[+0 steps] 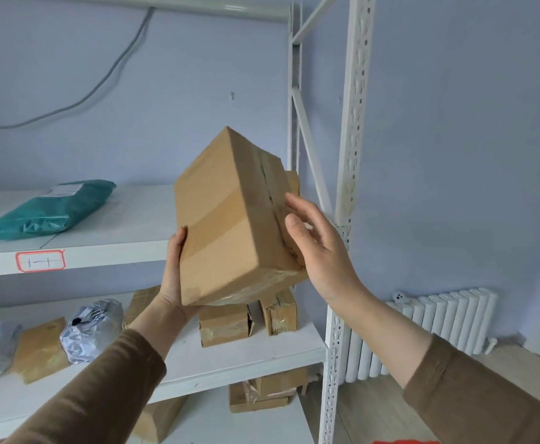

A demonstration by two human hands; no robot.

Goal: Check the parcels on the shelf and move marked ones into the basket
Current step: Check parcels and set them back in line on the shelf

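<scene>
The white shelf (102, 251) fills the left and centre of the frame, and in front of it at mid-frame a cardboard box (230, 219) is held up, tilted. The left hand (174, 280) cups its lower left corner from beneath, thumb curled onto the front face. The right hand (320, 251) lies against the taped right side, its fingers (297, 206) nearly straight and slightly spread.
</scene>
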